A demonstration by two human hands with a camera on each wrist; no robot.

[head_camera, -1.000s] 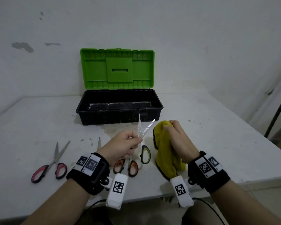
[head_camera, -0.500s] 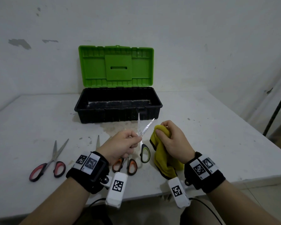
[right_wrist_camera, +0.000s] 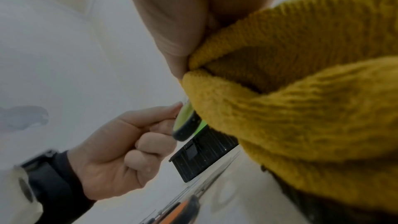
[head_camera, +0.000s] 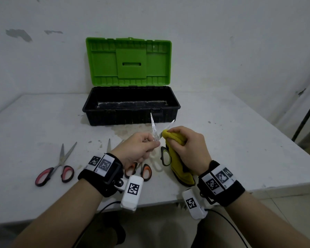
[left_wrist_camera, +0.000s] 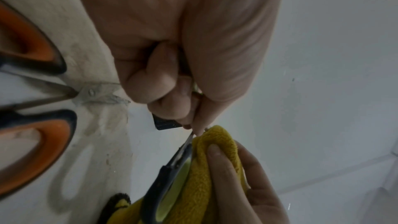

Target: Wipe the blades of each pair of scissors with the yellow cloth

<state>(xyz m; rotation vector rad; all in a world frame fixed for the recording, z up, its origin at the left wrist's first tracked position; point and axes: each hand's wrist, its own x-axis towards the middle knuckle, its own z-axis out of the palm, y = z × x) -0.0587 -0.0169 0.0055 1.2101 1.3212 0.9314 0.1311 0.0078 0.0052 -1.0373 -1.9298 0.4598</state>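
Observation:
My left hand (head_camera: 148,143) pinches the green-handled scissors (head_camera: 154,130) near the pivot. Their blades are spread and point up and away, and a green loop (head_camera: 166,158) hangs below. My right hand (head_camera: 179,138) grips the yellow cloth (head_camera: 177,158) and presses a fold of it against the base of the right blade. In the left wrist view the cloth (left_wrist_camera: 217,156) sits at the blade beside the dark handle (left_wrist_camera: 159,193). Red-handled scissors (head_camera: 58,167) lie at the left. Orange-handled scissors (head_camera: 145,171) lie under my left wrist.
An open toolbox (head_camera: 131,111) with a black body and upright green lid (head_camera: 129,61) stands behind the hands, close to the blade tips. The table's front edge (head_camera: 159,203) runs just under my wrists. A dark pole (head_camera: 306,111) stands off the table's right side.
My right hand has carried the cloth left and up, from beside the scissors onto the base of the right blade. My left hand has kept the scissors nearly still.

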